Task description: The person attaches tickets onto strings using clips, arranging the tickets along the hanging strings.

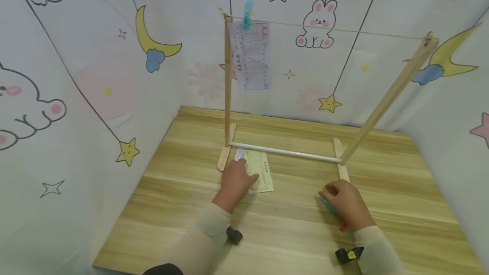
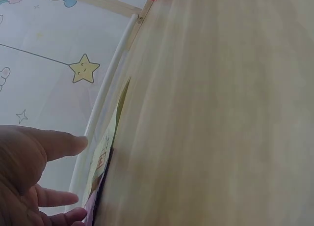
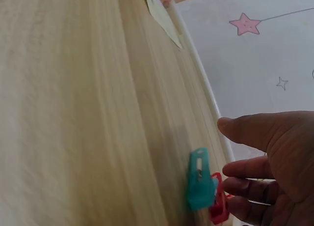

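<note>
A yellow printed slip (image 1: 263, 173) lies over a lilac paper (image 1: 239, 154) on the wooden tabletop. My left hand (image 1: 236, 181) is over their left side, thumb and fingers apart. The left wrist view shows its fingertips at the edge of the slip (image 2: 104, 152); whether they touch it I cannot tell. On the right, my right hand (image 1: 348, 203) hovers beside a teal clip (image 3: 198, 182) and a red clip (image 3: 219, 202), which lie close together. Its thumb and fingers are spread, with nothing held between them.
A wooden frame with a left post (image 1: 228, 79), a right post (image 1: 389, 96) and a white bottom rod (image 1: 286, 152) stands behind my hands. From its string (image 1: 344, 31), a teal clip (image 1: 247, 15) holds a printed sheet (image 1: 254, 60). Patterned cloth (image 1: 282, 96) encloses the table.
</note>
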`<state>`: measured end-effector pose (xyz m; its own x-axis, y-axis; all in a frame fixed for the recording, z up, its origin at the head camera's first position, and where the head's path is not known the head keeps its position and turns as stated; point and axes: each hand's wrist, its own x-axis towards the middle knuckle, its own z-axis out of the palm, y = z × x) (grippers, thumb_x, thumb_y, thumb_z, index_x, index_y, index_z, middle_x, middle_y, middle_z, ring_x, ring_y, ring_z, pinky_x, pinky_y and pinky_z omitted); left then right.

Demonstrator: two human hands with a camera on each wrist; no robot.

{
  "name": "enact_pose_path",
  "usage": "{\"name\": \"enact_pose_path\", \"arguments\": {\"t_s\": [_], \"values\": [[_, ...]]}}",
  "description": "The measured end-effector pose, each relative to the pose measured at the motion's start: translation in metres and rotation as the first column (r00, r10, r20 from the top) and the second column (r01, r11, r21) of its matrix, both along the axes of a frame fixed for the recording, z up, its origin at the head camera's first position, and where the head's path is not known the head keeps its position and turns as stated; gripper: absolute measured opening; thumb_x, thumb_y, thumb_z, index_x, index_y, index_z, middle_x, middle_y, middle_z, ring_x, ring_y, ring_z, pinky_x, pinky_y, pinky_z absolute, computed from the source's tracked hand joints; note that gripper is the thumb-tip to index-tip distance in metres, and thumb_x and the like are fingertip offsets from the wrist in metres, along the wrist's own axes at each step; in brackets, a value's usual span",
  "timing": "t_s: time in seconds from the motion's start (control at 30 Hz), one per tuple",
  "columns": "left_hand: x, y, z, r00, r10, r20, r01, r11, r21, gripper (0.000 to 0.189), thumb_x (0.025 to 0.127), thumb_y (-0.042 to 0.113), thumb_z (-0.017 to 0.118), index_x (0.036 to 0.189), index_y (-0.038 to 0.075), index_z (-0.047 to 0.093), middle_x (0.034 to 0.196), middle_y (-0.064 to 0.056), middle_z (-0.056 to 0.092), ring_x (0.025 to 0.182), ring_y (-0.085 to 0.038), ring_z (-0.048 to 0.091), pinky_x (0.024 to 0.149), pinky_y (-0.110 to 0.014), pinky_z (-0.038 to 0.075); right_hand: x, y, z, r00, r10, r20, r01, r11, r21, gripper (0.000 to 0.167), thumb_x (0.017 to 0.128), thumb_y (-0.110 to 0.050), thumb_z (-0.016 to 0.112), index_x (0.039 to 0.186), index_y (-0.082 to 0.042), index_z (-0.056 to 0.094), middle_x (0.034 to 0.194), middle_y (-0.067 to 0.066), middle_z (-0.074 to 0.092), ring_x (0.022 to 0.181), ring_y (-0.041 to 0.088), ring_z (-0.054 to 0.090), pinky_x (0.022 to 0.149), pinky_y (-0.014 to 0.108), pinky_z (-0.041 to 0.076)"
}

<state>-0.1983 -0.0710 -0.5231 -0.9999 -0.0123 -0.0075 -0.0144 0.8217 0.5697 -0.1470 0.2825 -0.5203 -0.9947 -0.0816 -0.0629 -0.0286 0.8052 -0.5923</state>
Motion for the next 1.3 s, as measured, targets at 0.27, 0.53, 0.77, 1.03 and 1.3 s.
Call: {"name": "enact_pose_path", "arguments": {"t_s": [0.27, 0.53, 0.77, 1.03, 1.3], "values": [[-0.005, 0.01, -0.001, 0.998, 0.044, 0.054, -0.039, 0.994, -0.102, 0.077, 0.069, 0.051, 0.095, 0.114, -0.002, 0.062, 0.101, -0.014, 0.056, 0.093, -0.028, 0.051, 0.083, -0.045, 0.048, 0.005, -0.015, -0.01, 0.992, 0.02, -0.124, -0.004, 0.992, 0.13, 0.058, 0.09, -0.046, 0.079, 0.118, 0.004, 0.072, 0.112, 0.02, 0.068, 0.105, 0.042, 0.065, 0.093, 0.06, 0.052], [-0.011, 0.008, -0.004, 0.995, 0.051, 0.087, -0.038, 0.989, -0.141, 0.074, 0.065, 0.05, 0.097, 0.109, 0.0, 0.063, 0.103, -0.015, 0.059, 0.094, -0.031, 0.055, 0.084, -0.05, 0.051, 0.009, -0.021, -0.011, 0.983, 0.046, -0.175, 0.003, 0.963, 0.269, 0.041, 0.088, -0.032, 0.082, 0.109, 0.002, 0.076, 0.115, 0.029, 0.07, 0.1, 0.049, 0.067, 0.083, 0.067, 0.05], [-0.013, 0.006, -0.001, 0.995, 0.032, 0.096, -0.022, 0.995, -0.099, 0.061, 0.065, 0.041, 0.098, 0.097, 0.002, 0.064, 0.088, -0.011, 0.06, 0.083, -0.03, 0.057, 0.077, -0.049, 0.051, 0.009, -0.023, -0.01, 0.988, 0.037, -0.152, 0.013, 0.948, 0.317, 0.038, 0.089, -0.031, 0.081, 0.11, 0.0, 0.076, 0.12, 0.031, 0.068, 0.103, 0.051, 0.066, 0.082, 0.069, 0.049], [-0.01, 0.004, 0.002, 0.995, -0.004, 0.098, 0.009, 0.999, -0.049, 0.046, 0.072, 0.034, 0.095, 0.09, 0.004, 0.065, 0.084, -0.008, 0.06, 0.081, -0.029, 0.056, 0.074, -0.047, 0.05, 0.01, -0.026, -0.002, 0.988, 0.035, -0.148, 0.02, 0.936, 0.35, 0.033, 0.09, -0.032, 0.079, 0.108, -0.004, 0.078, 0.116, 0.025, 0.072, 0.098, 0.046, 0.068, 0.075, 0.063, 0.048], [-0.012, 0.002, 0.006, 0.997, -0.01, 0.079, 0.021, 0.99, -0.14, 0.051, 0.067, 0.036, 0.098, 0.09, 0.006, 0.063, 0.096, -0.012, 0.057, 0.089, -0.031, 0.054, 0.085, -0.051, 0.051, 0.01, -0.026, 0.003, 0.992, 0.007, -0.128, 0.04, 0.932, 0.36, 0.04, 0.089, -0.034, 0.08, 0.114, -0.003, 0.076, 0.117, 0.025, 0.072, 0.099, 0.045, 0.066, 0.076, 0.062, 0.044]]}}
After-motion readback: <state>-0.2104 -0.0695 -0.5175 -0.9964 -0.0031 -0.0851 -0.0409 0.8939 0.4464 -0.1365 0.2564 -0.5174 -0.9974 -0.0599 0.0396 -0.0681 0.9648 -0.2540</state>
